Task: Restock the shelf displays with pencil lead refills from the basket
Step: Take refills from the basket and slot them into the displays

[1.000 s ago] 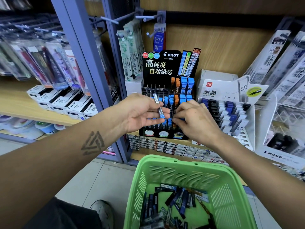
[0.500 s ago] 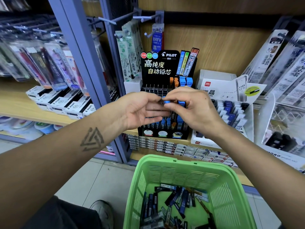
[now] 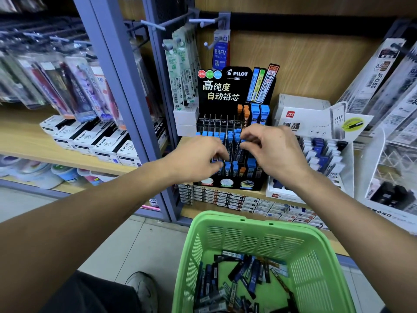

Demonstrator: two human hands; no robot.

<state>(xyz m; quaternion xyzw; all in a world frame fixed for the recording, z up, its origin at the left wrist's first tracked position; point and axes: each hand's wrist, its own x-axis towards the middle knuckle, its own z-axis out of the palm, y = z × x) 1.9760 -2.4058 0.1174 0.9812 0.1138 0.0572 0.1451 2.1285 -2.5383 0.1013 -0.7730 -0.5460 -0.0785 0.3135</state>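
Note:
A black Pilot lead display stands on the shelf, its slots partly filled with blue-capped and orange-capped refill tubes. My right hand is at the middle rows, thumb and forefinger pinching a blue-capped refill among the tubes. Close beside it, my left hand hovers at the display's lower left with its fingers loosely curled and nothing visible in them. Below both hands sits the green basket, with several dark lead refills lying loose on its bottom.
A white Deli lead display stands right of the Pilot one. Flat stacks of small boxes lie under both. Pilot boxes line the left shelf behind a grey upright. Hooks with hanging packs jut out above. My shoe is on the floor.
The refill passed from my left hand to my right, and my right hand has carried it down into the display's middle rows. My left hand has drawn back a little, lower and to the left.

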